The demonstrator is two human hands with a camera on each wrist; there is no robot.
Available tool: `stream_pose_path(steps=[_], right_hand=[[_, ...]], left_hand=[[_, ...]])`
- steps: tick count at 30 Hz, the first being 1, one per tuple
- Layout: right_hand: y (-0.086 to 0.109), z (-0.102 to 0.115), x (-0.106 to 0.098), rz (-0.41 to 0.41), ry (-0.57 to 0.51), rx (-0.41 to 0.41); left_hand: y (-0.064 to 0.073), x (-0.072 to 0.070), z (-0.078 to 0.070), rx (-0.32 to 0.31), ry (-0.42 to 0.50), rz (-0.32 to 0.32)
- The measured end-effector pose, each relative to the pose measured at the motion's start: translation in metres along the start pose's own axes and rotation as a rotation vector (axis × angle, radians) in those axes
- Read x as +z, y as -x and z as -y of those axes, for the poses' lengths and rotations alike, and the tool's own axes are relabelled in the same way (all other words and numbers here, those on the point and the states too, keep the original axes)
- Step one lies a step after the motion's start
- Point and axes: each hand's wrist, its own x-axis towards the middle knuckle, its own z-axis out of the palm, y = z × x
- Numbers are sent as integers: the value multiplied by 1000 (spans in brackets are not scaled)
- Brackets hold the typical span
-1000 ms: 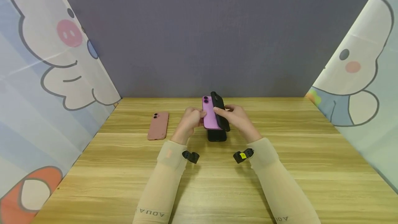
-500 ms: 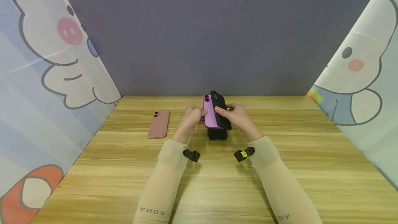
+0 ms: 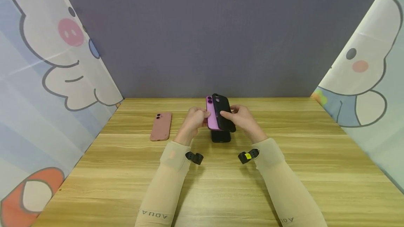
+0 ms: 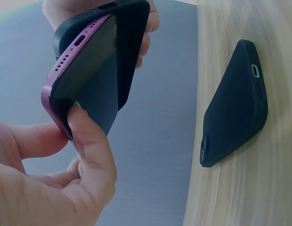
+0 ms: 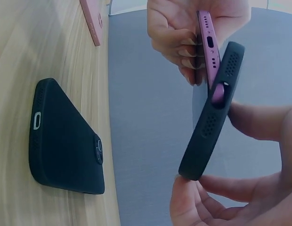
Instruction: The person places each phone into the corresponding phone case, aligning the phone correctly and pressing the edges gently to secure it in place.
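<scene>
My left hand (image 3: 194, 121) pinches a purple phone (image 3: 211, 120) by its left long edge, thumb on the back and fingers against the screen (image 4: 96, 77). In my right hand (image 3: 242, 118) is a black phone case (image 3: 224, 111), gripped along its right side with the thumb on its back. The case sits at a slant to the phone and overlaps its right part. The right wrist view shows the two meeting at an angle, with a bit of purple showing through the case's bottom port opening (image 5: 218, 94). Both are held up over the table.
Below the hands a second phone in a black case (image 3: 221, 136) lies on the wooden table (image 3: 217, 188). A pink phone (image 3: 161, 126) lies face down to the left. A grey panel (image 3: 217, 38) stands behind the table, with cartoon-printed curtains (image 3: 356, 80) at the sides.
The black case has turned flatter, so more of its back faces up, and it covers more of the purple phone. Both hands stay nearly in place.
</scene>
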Motion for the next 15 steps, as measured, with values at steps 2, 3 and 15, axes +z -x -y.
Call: stream_pose_path(steps=[2, 3, 15], right_hand=[[0, -1, -1, -6, -8, 12], [-1, -1, -1, -7, -14, 17], [-5, -9, -7, 5, -171, 65]], left_hand=[[1, -1, 0, -2, -1, 3], [1, -1, 0, -2, -1, 4], [1, 1, -1, 7, -1, 1]])
